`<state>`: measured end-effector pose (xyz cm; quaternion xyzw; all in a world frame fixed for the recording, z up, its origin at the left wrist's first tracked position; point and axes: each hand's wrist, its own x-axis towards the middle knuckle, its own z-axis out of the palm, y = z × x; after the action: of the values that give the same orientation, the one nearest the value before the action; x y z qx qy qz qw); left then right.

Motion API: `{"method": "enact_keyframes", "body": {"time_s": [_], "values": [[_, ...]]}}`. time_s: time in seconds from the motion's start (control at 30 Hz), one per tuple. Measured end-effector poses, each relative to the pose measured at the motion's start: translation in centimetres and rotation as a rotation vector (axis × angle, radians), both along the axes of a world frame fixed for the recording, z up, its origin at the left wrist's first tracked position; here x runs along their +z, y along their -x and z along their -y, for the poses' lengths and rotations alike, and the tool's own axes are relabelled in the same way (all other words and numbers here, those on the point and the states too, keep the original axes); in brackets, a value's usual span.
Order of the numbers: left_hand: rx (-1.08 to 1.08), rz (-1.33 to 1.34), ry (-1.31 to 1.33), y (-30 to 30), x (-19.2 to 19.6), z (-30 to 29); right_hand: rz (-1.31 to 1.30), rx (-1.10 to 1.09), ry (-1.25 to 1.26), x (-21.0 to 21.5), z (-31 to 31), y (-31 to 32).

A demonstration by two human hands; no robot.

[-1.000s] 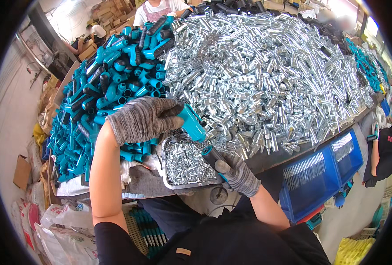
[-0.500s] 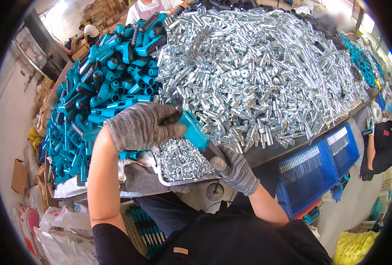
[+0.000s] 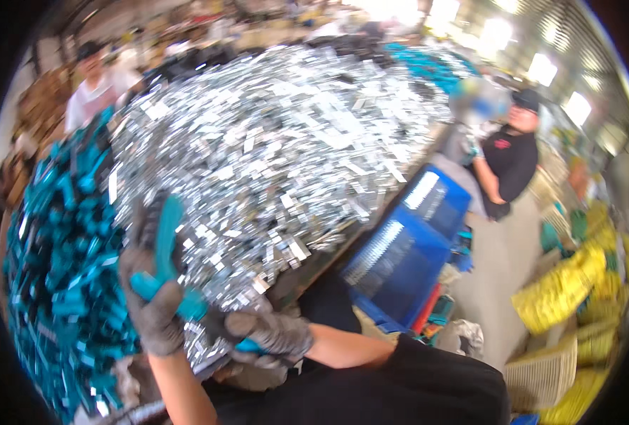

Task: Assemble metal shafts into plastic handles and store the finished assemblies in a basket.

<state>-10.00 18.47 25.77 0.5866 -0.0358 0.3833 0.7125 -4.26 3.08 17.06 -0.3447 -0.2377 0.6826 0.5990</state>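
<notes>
Both hands wear grey knit gloves, and the picture is smeared by motion. My left hand (image 3: 155, 319) is wrapped round a teal-and-black plastic tool handle (image 3: 167, 237), whose long teal part points up and away from me. The handle's lower end runs toward my right hand (image 3: 279, 336), whose fingers are closed round its dark grip section. A bit of teal shows below the right-hand fingers. Beyond the hands lies a large heap of shiny metal fittings (image 3: 272, 142). A pile of teal and black handle parts (image 3: 66, 262) rises at the left.
Blue bins (image 3: 392, 262) with rows of metal rods stand along the table's right edge. A co-worker in black (image 3: 509, 156) is beyond them; another person in white (image 3: 94, 88) stands at the far left. Yellow sacks (image 3: 562, 287) and a cream crate (image 3: 541, 372) are at the right.
The view has swung right, so the heap and bins sit further left. The handle's teal part now points upward in my left hand; my right hand remains on its dark grip.
</notes>
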Motion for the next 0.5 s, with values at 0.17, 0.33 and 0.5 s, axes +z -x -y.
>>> {"method": "enact_keyframes", "body": {"time_s": [0.17, 0.33, 0.5], "values": [[0.064, 0.375, 0.345, 0.5, -4.3, 1.4, -0.093, 0.037, -0.243, -3.4, -0.9, 1.7], [-0.562, 0.603, 0.615, 0.3, -4.7, -0.4, -0.161, 0.150, -0.284, -3.5, -1.0, 1.8], [-1.398, 0.450, 0.505, 0.4, -1.9, -2.8, -0.212, 0.180, -0.179, -3.2, -0.8, 3.5]]}}
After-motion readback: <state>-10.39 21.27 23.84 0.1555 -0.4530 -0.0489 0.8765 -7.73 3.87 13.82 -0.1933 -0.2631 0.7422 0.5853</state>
